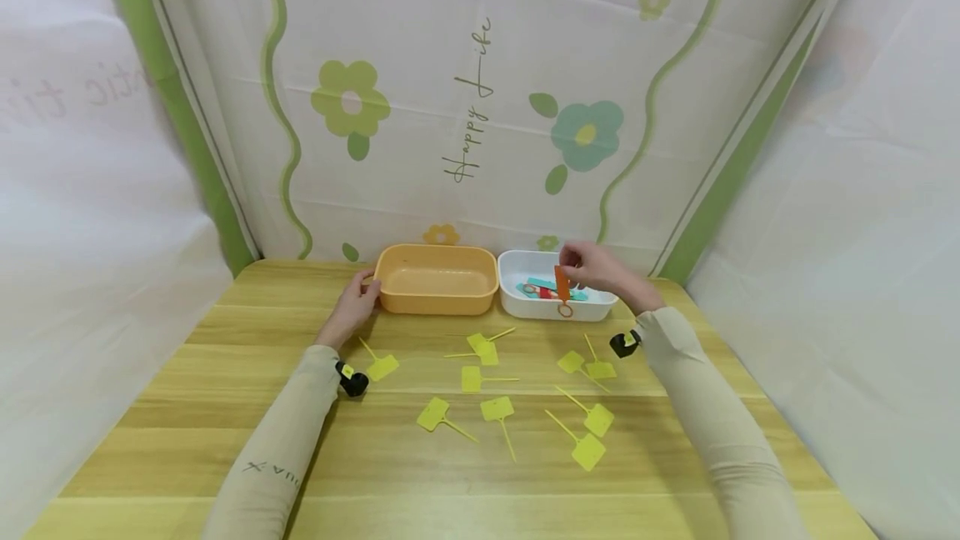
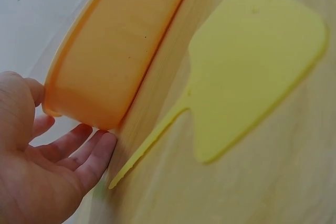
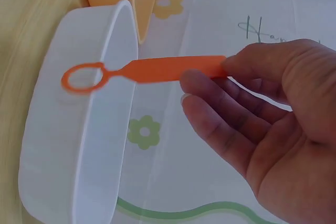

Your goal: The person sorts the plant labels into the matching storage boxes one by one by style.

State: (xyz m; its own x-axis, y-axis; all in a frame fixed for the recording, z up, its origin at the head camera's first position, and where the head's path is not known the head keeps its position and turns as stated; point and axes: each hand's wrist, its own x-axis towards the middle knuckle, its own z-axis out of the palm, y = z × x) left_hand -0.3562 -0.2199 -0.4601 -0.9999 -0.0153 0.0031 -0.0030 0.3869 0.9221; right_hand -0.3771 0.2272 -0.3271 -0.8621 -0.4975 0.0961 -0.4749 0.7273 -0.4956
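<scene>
My right hand pinches the flat end of an orange plastic loop tag between thumb and fingers. The tag's ring hangs over the front rim of a white plastic bin. Inside that bin lie turquoise tags and a red tag, partly overlapping. My left hand holds the left end of an orange plastic bin, thumb at its rim and fingers against the end wall in the left wrist view. Close to this hand lies a yellow cable-tie tag.
Several more yellow tags are scattered across the wooden table, some overlapping in pairs. The two bins stand side by side at the back edge, before a white flowered curtain. White sheets hang at both sides.
</scene>
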